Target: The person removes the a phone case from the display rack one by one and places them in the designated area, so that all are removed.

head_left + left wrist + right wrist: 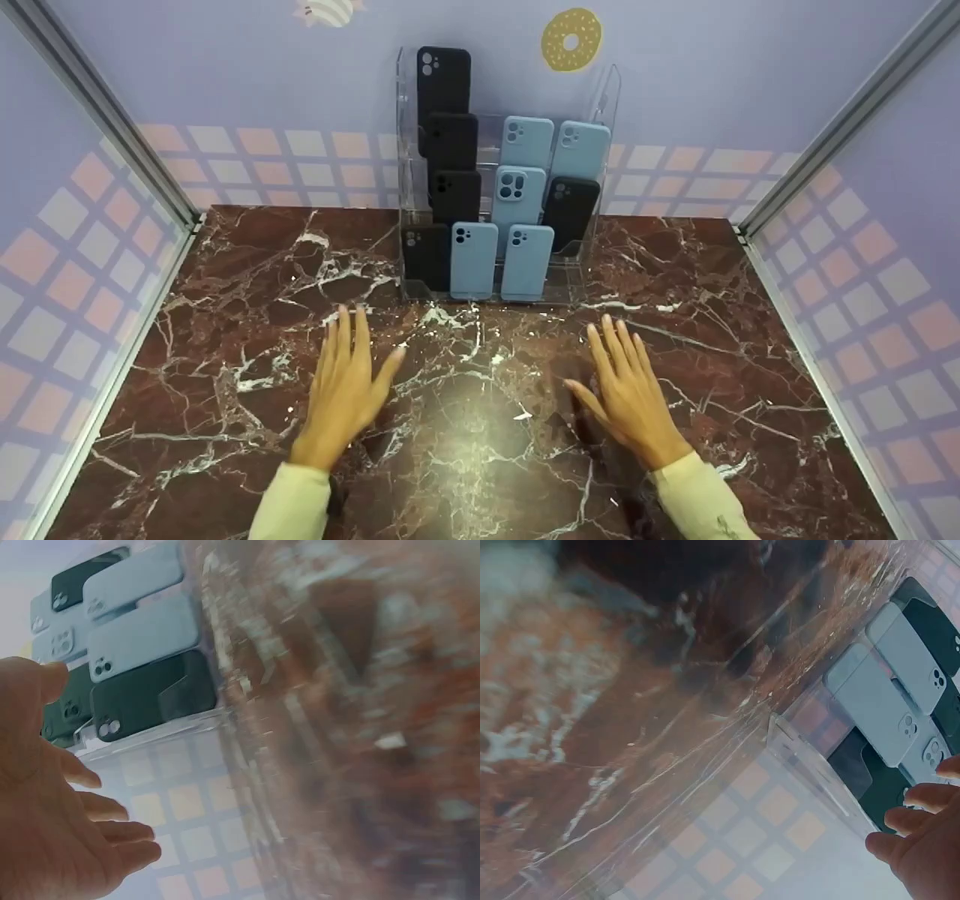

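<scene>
My left hand [343, 397], its fingers extended, is over the marbled tabletop [465, 465] on the left. To the right, my right hand [626, 394] has its fingers straight too; neither holds anything. Beyond both hands stands a clear tiered rack [589, 281] of phone cases. Its left column has several black phone cases [444, 79]. Light blue phone cases [474, 259] fill much of the middle and right, including a front-right blue case [527, 262]. One black case [571, 214] leans on the right side. In the left wrist view, the palm and spread fingers [112, 806] appear beside the cases.
Behind the rack rises a lilac wall with a checkered band [292, 169] and a donut picture [571, 40]. Side panels with metal edge strips [847, 112] border the table left and right. Small white specks [523, 414] show on the tabletop.
</scene>
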A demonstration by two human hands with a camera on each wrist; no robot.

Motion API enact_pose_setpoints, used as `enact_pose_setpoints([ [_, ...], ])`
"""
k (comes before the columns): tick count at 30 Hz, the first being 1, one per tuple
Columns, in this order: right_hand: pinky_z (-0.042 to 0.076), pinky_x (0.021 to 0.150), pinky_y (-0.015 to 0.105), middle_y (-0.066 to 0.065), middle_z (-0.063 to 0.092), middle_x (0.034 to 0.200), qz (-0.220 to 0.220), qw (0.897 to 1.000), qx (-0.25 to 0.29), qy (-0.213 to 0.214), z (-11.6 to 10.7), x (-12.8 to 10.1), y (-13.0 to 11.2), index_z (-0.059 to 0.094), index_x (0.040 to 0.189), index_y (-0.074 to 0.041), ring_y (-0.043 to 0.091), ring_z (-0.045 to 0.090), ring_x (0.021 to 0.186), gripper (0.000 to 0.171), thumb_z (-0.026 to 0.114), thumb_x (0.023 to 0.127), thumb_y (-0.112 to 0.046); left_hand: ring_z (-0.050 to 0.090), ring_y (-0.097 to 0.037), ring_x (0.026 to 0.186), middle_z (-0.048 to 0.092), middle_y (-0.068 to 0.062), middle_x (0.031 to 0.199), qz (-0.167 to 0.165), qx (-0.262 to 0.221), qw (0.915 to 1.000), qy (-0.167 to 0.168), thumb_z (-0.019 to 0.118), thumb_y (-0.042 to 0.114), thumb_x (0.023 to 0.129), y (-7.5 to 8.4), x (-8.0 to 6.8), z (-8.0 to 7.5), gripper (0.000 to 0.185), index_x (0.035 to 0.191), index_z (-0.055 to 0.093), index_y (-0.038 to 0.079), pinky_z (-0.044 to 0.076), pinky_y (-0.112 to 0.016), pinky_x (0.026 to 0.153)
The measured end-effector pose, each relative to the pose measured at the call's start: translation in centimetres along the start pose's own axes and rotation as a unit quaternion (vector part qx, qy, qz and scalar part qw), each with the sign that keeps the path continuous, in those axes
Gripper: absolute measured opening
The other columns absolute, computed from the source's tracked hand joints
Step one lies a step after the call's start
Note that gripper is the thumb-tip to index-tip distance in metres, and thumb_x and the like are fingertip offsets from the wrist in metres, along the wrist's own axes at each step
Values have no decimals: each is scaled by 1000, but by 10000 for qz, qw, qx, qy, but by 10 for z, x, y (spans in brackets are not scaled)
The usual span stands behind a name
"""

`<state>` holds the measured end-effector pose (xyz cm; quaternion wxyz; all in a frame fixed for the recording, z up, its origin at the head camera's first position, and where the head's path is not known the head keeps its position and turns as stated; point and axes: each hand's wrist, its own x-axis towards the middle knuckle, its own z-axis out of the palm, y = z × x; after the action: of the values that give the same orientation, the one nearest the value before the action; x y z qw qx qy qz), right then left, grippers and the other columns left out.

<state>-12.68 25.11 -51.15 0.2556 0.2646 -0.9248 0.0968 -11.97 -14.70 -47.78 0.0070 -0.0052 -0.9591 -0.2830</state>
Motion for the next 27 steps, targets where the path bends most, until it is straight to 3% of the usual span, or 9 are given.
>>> enact_pose_setpoints([
  [7, 16, 122, 52, 26, 26, 161, -54, 9999, 160, -19, 4, 30, 11, 34, 153, 7, 44, 28, 147, 85, 66, 94, -46, -2, -40, 153, -10, -11, 167, -219, -558, 9982, -35, 32, 68, 101, 13, 48, -28, 90, 162, -5, 13, 4, -68, 117],
  [15, 30, 117, 54, 27, 35, 157, -63, 9994, 311, 104, 8, 68, 19, 37, 152, 5, 44, 38, 141, 89, 81, 86, -34, 17, -45, 150, 13, -20, 166, -412, -752, 9961, 216, 32, 67, 102, 27, 98, -55, 87, 162, 10, 8, 12, -61, 120],
  [22, 42, 107, 55, 26, 46, 148, 401, 9974, 557, 226, 16, 104, 22, 43, 149, 3, 44, 52, 127, 87, 87, 80, -25, 39, -45, 141, 38, -25, 156, -438, -743, 9952, 469, 41, 56, 104, 40, 134, -61, 77, 160, 25, 5, 28, -57, 116],
  [27, 46, 103, 53, 24, 51, 141, 811, 9942, 678, 185, 25, 126, 22, 45, 149, 1, 42, 55, 121, 82, 87, 82, -23, 47, -46, 135, 45, -25, 151, -378, -720, 9943, 690, 46, 48, 105, 46, 152, -63, 69, 157, 33, 4, 35, -56, 112],
])
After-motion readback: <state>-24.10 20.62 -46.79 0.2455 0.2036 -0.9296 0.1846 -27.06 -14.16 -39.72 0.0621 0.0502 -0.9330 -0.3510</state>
